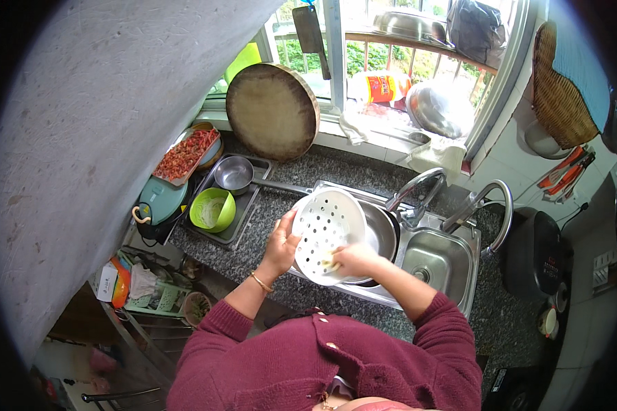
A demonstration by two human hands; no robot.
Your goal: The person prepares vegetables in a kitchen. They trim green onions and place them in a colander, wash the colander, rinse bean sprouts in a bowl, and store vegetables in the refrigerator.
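My left hand grips the left rim of a white steamer basket with round holes, tilted over the left bowl of the steel sink. Inside the basket, low on its right side, my right hand is closed on a small yellowish cloth or sponge, blurred and partly hidden by the fingers. Behind the basket, a round metal pan sits in the left sink bowl, mostly covered from view. The right sink bowl shows its drain, and two chrome faucets stand behind the sink.
Left of the sink, a tray holds a green bowl and a long-handled metal ladle. Chopped red food fills another tray beyond. A round wooden chopping board leans at the window. A black appliance stands at right.
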